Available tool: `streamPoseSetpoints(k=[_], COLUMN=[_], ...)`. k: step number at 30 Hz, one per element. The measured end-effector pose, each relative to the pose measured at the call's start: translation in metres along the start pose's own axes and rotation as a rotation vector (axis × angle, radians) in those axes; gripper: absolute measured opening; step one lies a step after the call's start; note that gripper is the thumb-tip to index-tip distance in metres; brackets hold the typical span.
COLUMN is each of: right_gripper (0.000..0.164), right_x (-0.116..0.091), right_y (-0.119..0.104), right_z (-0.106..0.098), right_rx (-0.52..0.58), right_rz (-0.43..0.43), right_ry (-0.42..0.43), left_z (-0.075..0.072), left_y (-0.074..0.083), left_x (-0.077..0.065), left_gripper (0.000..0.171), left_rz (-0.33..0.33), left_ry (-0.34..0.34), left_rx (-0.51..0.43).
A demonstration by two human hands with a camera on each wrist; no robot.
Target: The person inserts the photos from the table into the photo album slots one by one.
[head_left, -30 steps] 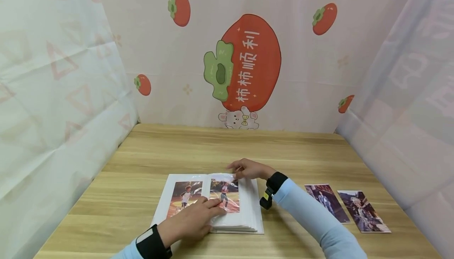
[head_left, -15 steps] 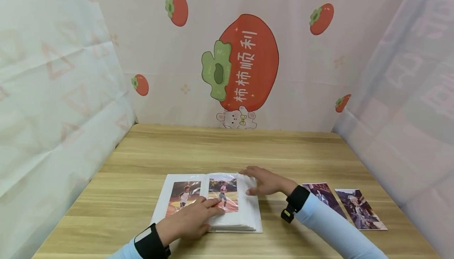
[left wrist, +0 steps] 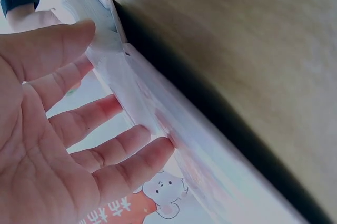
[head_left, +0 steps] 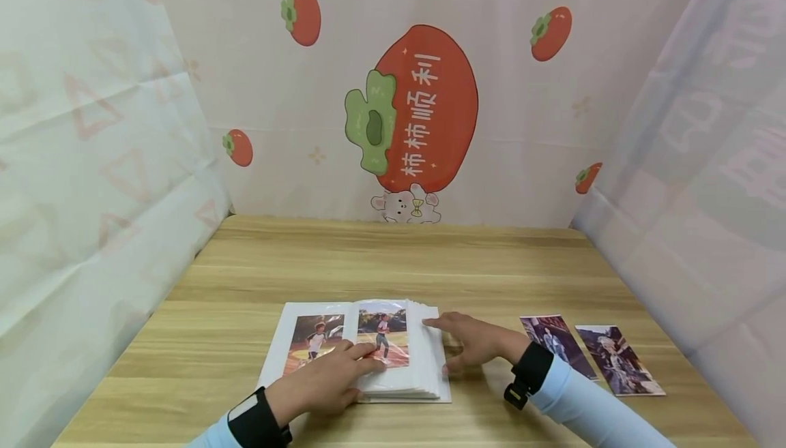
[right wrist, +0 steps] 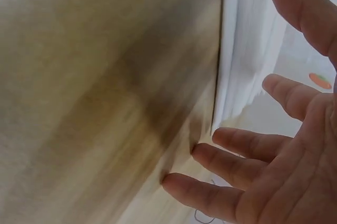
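A white photo album (head_left: 424, 383) lies spread out on the wooden table, with clear sleeves over its pages. On its left page is a photo of a child (head_left: 314, 339), partly covered by my left hand (head_left: 331, 376). The right page carries another photo of a child (head_left: 382, 329). My left fingers (left wrist: 139, 153) are spread and rest on the pages around the fold and the lower part of the right photo. At the album's right edge is my right hand (head_left: 475, 342), its fingers (right wrist: 200, 195) spread, with some fingertips on the tabletop and nothing held.
Two loose photos lie to the right of the album, a nearer-in photo (head_left: 555, 342) and an outer photo (head_left: 620, 359). Printed cloth walls, including the back curtain (head_left: 264, 59), enclose the table (head_left: 368, 257) on three sides.
My right hand has let go of the top of the right page and moved right and down to the album's right edge. My left hand stays on the pages.
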State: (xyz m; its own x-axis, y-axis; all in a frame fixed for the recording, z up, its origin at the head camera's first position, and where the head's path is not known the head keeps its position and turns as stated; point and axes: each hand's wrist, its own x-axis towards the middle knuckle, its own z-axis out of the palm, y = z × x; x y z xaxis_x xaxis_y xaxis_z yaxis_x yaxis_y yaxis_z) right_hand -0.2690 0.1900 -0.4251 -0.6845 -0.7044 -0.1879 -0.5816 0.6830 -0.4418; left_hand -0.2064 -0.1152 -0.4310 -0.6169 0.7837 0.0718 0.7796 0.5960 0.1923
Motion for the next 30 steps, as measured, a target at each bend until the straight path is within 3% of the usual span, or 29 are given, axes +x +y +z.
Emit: streamPoseSetpoints(k=[17, 26, 30], right_gripper=[0.084, 0.084, 0.084], right_x=[-0.002, -0.002, -0.003], right_y=[-0.005, -0.004, -0.005], right_z=[0.010, 0.010, 0.010], right_rx=[-0.089, -0.079, -0.077], right_rz=[0.039, 0.031, 0.035], right_ry=[0.000, 0.000, -0.003], left_z=[0.000, -0.001, -0.003], left_y=[0.000, -0.008, -0.011], left_x=[0.003, 0.004, 0.003], left_gripper=[0.044, 0.042, 0.040], left_rz=[-0.048, 0.058, 0.077], left_ry=[-0.030, 0.066, 0.077], left_rx=[-0.071, -0.102, -0.138])
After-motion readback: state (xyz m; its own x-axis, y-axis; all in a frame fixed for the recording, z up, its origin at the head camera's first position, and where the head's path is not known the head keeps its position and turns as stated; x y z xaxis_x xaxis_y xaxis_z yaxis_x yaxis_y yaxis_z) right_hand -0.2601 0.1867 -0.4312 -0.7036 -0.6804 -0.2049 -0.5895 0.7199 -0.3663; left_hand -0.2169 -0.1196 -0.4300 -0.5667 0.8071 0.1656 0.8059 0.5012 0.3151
